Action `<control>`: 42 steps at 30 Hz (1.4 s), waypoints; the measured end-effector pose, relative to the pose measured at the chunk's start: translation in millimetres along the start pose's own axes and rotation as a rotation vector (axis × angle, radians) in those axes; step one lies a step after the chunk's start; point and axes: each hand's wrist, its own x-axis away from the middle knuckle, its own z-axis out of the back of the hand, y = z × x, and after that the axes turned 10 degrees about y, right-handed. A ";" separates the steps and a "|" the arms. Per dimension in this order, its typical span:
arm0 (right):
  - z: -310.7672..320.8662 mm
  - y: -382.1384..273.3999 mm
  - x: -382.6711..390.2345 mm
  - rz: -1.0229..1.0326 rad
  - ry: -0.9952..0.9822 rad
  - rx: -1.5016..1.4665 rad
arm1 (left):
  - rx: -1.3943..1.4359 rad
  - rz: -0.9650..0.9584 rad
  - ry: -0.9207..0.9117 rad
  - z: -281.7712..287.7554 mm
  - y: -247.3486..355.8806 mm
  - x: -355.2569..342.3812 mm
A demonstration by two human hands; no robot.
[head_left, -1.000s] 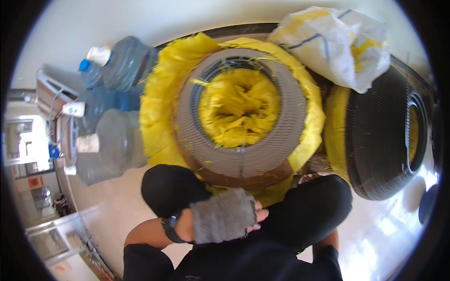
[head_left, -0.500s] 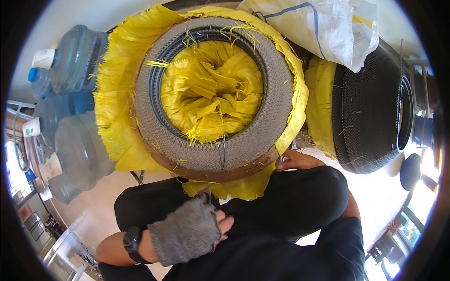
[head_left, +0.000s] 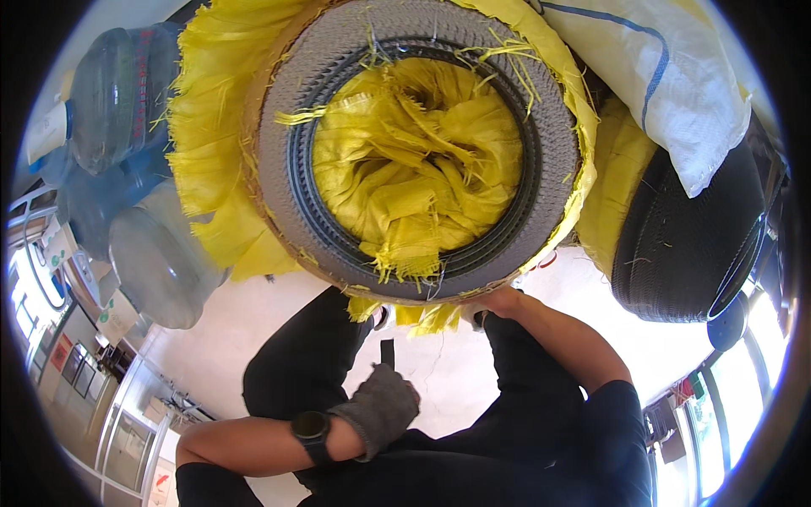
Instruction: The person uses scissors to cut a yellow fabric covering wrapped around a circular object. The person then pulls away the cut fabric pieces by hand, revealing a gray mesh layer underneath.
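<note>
My left hand point(head_left: 384, 410), in a grey fingerless-looking glove, is closed near my lap. A short dark flat strip point(head_left: 387, 351) sticks up out of it, like the blade or handle of a tool; its kind does not show. Ahead stands a big round roll point(head_left: 342, 245) with a grey ribbed face and black inner rings. Yellow woven cloth point(head_left: 414, 177) is stuffed into its core, and a frayed yellow wrapping point(head_left: 215, 144) surrounds its outer edge. My right hand point(head_left: 500, 301) is at the roll's lower right edge, its fingers hidden beneath it.
Large clear water jugs point(head_left: 160, 253) are stacked on the left. At right lies another black ribbed roll point(head_left: 688, 237) with yellow wrapping, under a white woven sack point(head_left: 650, 68). My bent legs flank the pale floor point(head_left: 452, 389) below the roll.
The roll appears larger and higher in view. My legs have parted, showing floor between them. My right hand has moved in under the roll's edge, and more of the dark strip shows above my left hand.
</note>
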 end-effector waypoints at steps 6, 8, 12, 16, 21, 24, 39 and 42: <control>-26.2 -0.9 -7.3 0.114 -0.101 0.854 | 0.076 -0.083 0.165 0.4 36.9 -20.4; -33.7 -10.1 -6.7 0.078 -0.143 1.141 | 0.090 -0.074 0.212 4.3 38.1 -28.1; -56.4 -29.5 -0.8 0.040 0.231 0.955 | 0.179 0.047 0.402 -19.2 32.4 -38.6; -85.5 -63.7 -3.5 -0.239 0.606 0.032 | 0.361 0.267 0.531 -95.9 12.8 -55.0; -94.1 -40.5 -16.0 -0.177 0.650 -0.476 | 0.829 0.868 0.642 -172.1 -28.1 -71.5; -88.9 -46.6 -5.9 -0.291 0.518 -0.285 | 0.883 0.890 0.893 -204.6 -28.0 -92.3; -106.4 42.5 34.0 -0.152 0.558 0.237 | 1.967 0.850 1.132 -165.8 -23.3 -89.4; -120.9 2.7 65.6 -0.206 0.585 0.251 | 1.871 0.801 0.946 -181.8 -18.9 -110.1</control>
